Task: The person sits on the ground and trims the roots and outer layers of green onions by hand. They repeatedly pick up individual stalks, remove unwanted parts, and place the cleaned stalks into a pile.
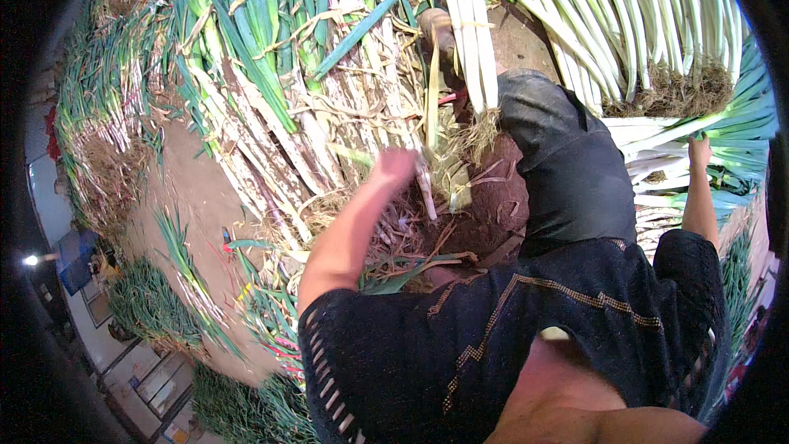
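My left hand [396,166], blurred by motion, is over the roots and lower stalks of a heap of soil-covered leeks or large green onions [277,154]. A short pale stalk [425,188] lies beside its fingers; whether the hand grips it is unclear. Out to the right, my right hand [699,151] has curled fingers at the green leaves of the laid-out clean leeks [653,135]; its grip cannot be made out. Several clean white stalks [473,61] with a band around them stand against my dark-trousered leg, roots down.
Many peeled white leeks [653,24] lie in a curved row at upper right. More unpeeled bunches [111,154] are at far left. A small loose bunch [191,277] lies on the brown ground. Peeled skins and leaf scraps [400,271] lie near my left forearm.
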A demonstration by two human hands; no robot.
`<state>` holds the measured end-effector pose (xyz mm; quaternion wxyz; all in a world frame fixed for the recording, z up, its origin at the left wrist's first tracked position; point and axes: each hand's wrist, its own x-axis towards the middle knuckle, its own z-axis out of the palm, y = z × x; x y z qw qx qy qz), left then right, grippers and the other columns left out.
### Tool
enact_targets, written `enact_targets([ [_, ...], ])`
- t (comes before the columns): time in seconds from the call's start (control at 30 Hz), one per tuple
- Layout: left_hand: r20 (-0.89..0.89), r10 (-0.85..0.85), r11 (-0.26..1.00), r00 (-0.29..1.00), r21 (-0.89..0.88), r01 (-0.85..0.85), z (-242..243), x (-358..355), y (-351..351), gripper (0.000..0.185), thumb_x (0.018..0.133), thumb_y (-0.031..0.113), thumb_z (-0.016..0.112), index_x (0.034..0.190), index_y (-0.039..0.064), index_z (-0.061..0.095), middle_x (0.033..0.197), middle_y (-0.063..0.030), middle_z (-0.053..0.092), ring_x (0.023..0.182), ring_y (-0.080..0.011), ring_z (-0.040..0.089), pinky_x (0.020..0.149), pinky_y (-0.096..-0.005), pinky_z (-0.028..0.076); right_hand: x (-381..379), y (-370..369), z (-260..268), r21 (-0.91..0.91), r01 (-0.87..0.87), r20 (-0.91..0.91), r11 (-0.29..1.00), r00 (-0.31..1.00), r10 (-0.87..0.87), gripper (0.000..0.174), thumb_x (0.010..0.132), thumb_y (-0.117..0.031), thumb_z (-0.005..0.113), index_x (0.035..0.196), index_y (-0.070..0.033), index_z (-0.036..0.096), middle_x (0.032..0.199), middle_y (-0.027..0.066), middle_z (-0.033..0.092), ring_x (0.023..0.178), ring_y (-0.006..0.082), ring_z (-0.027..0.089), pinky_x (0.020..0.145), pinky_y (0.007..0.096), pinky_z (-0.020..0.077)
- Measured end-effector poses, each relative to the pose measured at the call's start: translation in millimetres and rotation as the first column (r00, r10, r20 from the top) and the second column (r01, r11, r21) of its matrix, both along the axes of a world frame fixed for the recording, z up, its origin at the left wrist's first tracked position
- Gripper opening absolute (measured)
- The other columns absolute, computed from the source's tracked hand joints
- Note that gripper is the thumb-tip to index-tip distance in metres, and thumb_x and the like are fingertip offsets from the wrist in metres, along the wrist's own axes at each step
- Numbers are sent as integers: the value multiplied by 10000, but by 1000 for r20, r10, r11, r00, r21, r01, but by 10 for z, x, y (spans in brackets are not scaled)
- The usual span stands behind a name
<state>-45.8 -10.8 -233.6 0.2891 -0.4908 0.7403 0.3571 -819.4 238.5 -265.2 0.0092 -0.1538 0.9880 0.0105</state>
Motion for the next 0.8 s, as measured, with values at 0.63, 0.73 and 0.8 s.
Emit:
enact_targets([
  [0.63, -414, 886, 351, 210, 302, -886, 882, -402, 1067, 219, 843, 158, 513, 1019, 33, 476, 691, -70, 534, 563, -145, 520, 502, -300, 457, 4073, -2156, 2479, -908, -291, 273, 300, 132, 953, 365, 871, -76, 533, 1227, -3, 502, 1204, 99, 555, 1143, 186, 505, 1010, 312, 344],
  [0.73, -645, 731, 369, -222, 648, -667, 1444, -459, 1104, 141, 891, 173, 471, 973, 67, 430, 642, -10, 465, 497, -79, 441, 419, -214, 377, 4841, -2270, 2501, -872, -399, 328, 284, -46, 944, 424, 830, -194, 595, 1199, 4, 528, 1130, 122, 595, 1034, 187, 556, 936, 280, 392],
  [0.8, -628, 747, 406, -220, 692, -598, 1784, -600, 1151, 151, 909, 189, 454, 999, 72, 422, 643, -7, 473, 504, -87, 451, 422, -221, 383, 5268, -2378, 2532, -644, -474, 703, 600, -59, 708, 580, 843, -301, 614, 1309, -11, 426, 1248, 106, 510, 1091, 197, 521, 913, 319, 422],
])
